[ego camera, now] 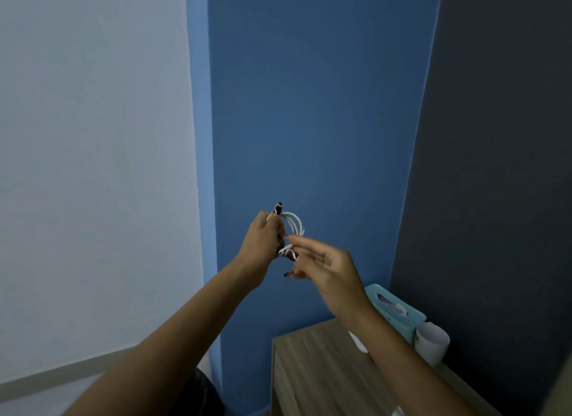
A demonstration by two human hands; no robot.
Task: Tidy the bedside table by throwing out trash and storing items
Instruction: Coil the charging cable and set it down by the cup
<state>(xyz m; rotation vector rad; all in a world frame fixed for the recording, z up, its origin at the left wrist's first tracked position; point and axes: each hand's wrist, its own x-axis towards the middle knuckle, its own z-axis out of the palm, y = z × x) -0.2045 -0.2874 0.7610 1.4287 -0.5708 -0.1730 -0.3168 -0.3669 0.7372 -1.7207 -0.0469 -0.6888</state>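
So I've got the white cable [295,222] coiled up and held in the air in front of the blue wall [309,106], well above the bedside table [315,369]. My left hand [263,242] is curled round the loops, thumb sticking up over the top. My right hand [328,270] pinches the strand at the bottom of the coil, other fingers loosely spread. There's open air all round both hands. The table sits low right with its left edge facing the wall corner. The teal tissue box [411,315] and white cup [431,343] are tucked against the dark wall at the back. A small white thing [357,341] lies by my right forearm, can't tell what.
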